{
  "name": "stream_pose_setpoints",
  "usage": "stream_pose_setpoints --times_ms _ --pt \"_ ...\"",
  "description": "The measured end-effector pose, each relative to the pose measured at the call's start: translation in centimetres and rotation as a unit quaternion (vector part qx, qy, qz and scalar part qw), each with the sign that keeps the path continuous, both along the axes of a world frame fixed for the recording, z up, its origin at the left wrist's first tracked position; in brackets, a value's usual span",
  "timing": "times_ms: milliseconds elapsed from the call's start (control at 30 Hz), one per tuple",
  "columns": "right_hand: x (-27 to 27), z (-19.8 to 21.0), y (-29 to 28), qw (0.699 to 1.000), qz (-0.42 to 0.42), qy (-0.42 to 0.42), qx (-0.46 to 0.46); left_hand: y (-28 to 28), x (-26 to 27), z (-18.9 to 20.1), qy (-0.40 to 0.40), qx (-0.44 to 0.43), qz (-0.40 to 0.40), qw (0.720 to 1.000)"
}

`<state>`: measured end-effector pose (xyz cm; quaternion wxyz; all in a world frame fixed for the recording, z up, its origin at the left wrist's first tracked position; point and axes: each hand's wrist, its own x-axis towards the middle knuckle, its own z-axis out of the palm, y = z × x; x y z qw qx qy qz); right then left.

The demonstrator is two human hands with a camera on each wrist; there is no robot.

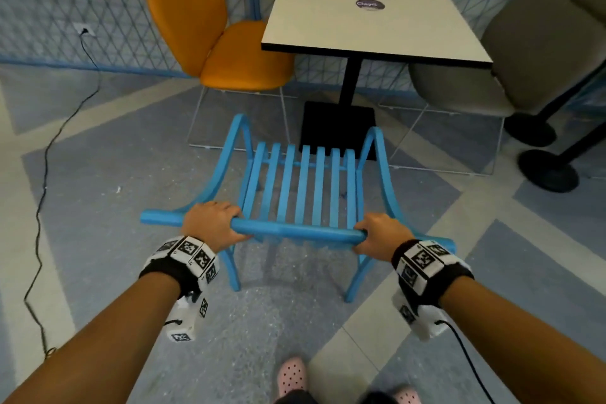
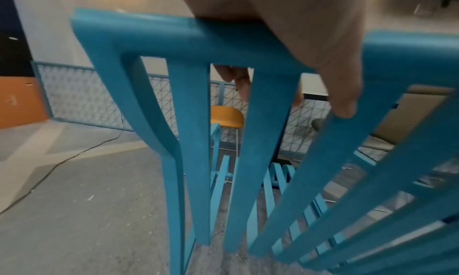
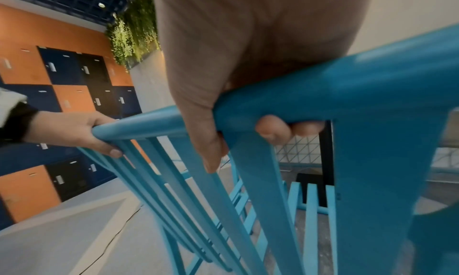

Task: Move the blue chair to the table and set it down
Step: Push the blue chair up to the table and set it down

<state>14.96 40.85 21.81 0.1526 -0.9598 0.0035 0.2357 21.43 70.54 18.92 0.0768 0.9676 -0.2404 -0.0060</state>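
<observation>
Transport step: your left hand (image 1: 212, 222) and right hand (image 1: 380, 234) clench the blue chair (image 1: 301, 187) top rail; next, close on the counter (image 1: 370, 13) and lower it.

Using the table (image 1: 370, 10) as the anchor: the near side is the only open one, bare floor (image 1: 108, 207) running up to its black base plate (image 1: 337, 128). Left of the table the orange chair (image 1: 210, 26) sits tight against the edge, wire legs spread on the floor. Right of it a grey chair (image 1: 518, 52) crowds that side, with two black round bases (image 1: 547, 170) just beyond. A black cable (image 1: 42, 193) trails along the floor well left of the table.
</observation>
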Motion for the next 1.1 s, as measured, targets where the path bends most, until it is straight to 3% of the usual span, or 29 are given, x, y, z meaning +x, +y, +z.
stream_pose_setpoints --times_ms 100,266,433,833,1099 --pt "-3.0 -0.1 -1.8 1.0 -0.015 0.008 -0.004 -1.6 -1.8 -0.3 0.024 -0.012 -0.041 0.999" --pt "-6.1 -0.1 -5.6 0.999 -0.041 0.017 -0.031 -5.4 -4.8 -0.2 -0.009 -0.013 -0.092 0.996" --pt "-6.8 0.5 -8.2 0.998 -0.049 0.009 -0.037 -8.5 -4.4 -0.5 -0.011 -0.001 -0.108 0.994" --pt "1.8 -1.5 -16.2 0.993 -0.07 -0.086 -0.044 -16.4 5.1 -0.9 -0.035 0.026 -0.08 0.996" --pt "8.4 -1.4 -19.8 0.986 -0.086 -0.133 -0.05 -20.5 10.4 -0.4 -0.088 0.067 0.012 0.994"
